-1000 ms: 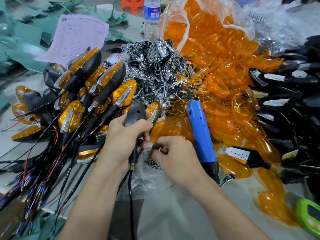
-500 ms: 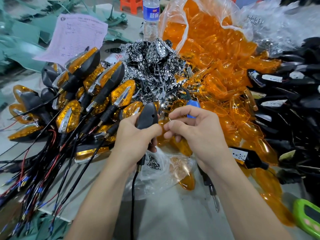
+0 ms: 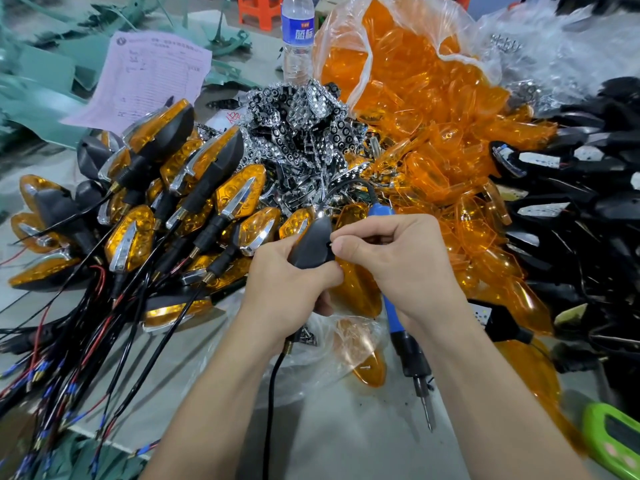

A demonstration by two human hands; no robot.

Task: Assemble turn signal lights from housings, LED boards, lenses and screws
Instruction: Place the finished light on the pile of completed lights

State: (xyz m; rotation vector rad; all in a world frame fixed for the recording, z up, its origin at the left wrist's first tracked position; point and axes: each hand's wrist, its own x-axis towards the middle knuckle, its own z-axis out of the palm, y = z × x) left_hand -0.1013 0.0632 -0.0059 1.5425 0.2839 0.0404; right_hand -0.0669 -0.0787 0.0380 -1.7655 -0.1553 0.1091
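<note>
While my left hand (image 3: 287, 292) wraps the black housing (image 3: 311, 245), long axis pointing away from me, my right hand (image 3: 398, 261) pinches what I take for a screw (image 3: 331, 244) against its right edge

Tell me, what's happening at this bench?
A person is assembling a turn signal. The left hand grips a black housing, its cable hanging down. The right hand pinches something tiny, probably a screw, against the housing's edge. The blue screwdriver lies unheld beneath that hand. A heap of finished lights sits to the left.
</note>
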